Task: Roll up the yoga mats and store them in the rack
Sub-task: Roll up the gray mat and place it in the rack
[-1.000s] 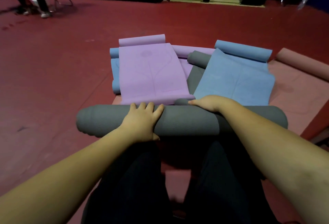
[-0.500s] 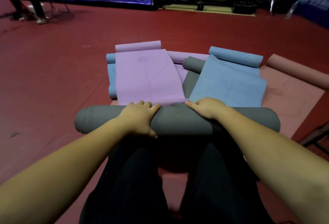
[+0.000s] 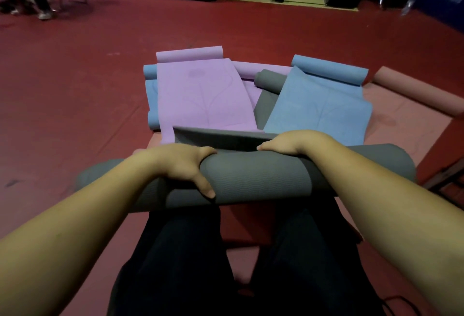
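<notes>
Head view: the left hand (image 3: 179, 165) curls over the rolled grey mat (image 3: 251, 177), thumb on its near side. The right hand (image 3: 288, 143) grips the roll's far edge, fingers wrapped. The roll lies across the person's thighs, just before the purple mat (image 3: 200, 94) and blue mat (image 3: 321, 107).
</notes>
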Tool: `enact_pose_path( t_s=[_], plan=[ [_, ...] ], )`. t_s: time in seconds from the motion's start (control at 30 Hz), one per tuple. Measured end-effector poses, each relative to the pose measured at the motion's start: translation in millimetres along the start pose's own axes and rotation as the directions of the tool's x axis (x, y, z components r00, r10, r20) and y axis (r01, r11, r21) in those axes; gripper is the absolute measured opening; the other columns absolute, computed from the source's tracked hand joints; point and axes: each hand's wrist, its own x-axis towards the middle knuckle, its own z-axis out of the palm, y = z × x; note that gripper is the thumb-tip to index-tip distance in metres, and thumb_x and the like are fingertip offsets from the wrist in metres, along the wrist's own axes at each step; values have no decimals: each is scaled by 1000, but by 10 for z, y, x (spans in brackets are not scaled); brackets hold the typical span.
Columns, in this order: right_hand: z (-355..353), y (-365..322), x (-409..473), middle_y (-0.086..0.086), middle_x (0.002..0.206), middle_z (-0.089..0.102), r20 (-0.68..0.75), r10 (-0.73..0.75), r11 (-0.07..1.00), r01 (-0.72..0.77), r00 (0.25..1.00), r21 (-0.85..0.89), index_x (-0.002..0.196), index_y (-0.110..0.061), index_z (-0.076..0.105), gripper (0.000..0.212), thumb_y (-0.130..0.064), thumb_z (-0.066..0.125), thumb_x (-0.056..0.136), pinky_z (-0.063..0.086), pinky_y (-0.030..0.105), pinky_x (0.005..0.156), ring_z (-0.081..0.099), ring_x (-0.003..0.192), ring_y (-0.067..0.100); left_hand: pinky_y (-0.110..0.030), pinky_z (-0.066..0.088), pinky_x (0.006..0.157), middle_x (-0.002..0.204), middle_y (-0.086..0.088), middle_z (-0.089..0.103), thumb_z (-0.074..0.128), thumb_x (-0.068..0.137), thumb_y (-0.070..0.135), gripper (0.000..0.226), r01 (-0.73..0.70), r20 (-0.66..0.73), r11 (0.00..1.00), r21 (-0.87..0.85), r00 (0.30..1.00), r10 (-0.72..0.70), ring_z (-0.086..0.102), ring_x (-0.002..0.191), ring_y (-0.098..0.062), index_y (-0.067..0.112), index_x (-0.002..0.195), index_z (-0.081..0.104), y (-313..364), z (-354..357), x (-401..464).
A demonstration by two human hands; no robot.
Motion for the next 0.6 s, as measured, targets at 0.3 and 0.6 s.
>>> enact_pose_path(
  t_s=[0.3, 0.6],
  plan=[
    [124, 186, -123, 7, 129, 63, -341, -68, 995, 40, 937, -89, 117, -23, 67, 64, -68, 26, 97, 39, 33, 87, 55, 117, 27, -34, 51, 98, 121, 4, 66, 86, 72, 27, 71, 116, 226, 934, -338, 973, -39, 64, 108, -16, 31, 133, 51, -112, -216, 259],
    [279, 218, -69, 6, 120, 66, -402, -14, 994, -31, 916, -106, 105, -22, 68, 70, -72, 20, 94, 39, 34, 78, 58, 110, 27, -31, 51, 91, 113, 4, 71, 86, 63, 40, 55, 55, 124, 906, -419, 992, -3, 67, 104, -16, 30, 114, 66, -108, -222, 373]
  ],
)
